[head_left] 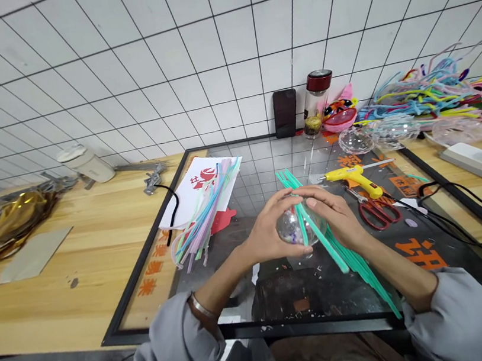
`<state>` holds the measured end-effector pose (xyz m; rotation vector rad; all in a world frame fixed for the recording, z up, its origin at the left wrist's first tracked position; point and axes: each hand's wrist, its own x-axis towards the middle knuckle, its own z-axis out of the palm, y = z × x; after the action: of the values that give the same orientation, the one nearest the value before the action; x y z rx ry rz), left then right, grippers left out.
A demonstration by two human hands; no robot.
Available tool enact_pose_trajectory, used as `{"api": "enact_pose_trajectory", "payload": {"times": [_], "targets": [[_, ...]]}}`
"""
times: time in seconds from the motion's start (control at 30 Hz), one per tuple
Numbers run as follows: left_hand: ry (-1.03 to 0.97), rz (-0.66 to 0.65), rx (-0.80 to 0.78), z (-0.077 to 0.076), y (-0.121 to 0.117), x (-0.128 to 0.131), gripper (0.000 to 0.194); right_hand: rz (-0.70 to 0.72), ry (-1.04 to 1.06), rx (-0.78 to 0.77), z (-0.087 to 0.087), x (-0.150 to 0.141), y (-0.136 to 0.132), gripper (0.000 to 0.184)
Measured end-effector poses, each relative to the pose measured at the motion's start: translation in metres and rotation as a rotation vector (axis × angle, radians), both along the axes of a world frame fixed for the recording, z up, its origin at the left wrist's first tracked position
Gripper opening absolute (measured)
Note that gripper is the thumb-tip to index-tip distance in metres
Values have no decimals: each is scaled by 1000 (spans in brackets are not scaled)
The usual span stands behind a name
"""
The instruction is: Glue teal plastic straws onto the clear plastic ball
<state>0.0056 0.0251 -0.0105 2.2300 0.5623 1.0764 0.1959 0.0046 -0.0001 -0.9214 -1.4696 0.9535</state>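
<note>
My left hand (269, 233) curves around the left side of a clear plastic ball (289, 226), thumb low and fingers over the top. From the other side, my right hand (338, 213) closes on the same ball. Two strips of green pipe cleaner (323, 237) lie across its front, their upper ends under my fingertips. A bunch of green pipe cleaners (368, 276) lies on the glass-topped board (233, 283), passing beneath my right hand and wrist. Small bits of colour show inside or behind the ball; I cannot tell which.
Right of my hands lie a yellow glue gun (357, 179), red-handled scissors (377, 212) and a black cord (458, 227). Pastel pipe cleaners (205, 218) rest on white paper (184, 194) at left. A phone (286, 113), a bottle (316, 104) and clear domes (395, 130) stand behind.
</note>
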Motion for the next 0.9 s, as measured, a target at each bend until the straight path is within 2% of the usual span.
{"api": "enact_pose_trajectory", "payload": {"times": [0.23,0.4,0.63,0.9], "targets": [[-35,15,-205,19,15,20,84,-128,24,-20,-3,3,24,37],[-65,27,-292,14,15,20,85,-126,-14,-32,-6,4,26,41],[-73,4,-372,15,-1,13,84,-59,18,-46,-8,6,10,45],[-83,22,-401,13,-10,10,85,-32,-7,39,-4,4,3,42]]}}
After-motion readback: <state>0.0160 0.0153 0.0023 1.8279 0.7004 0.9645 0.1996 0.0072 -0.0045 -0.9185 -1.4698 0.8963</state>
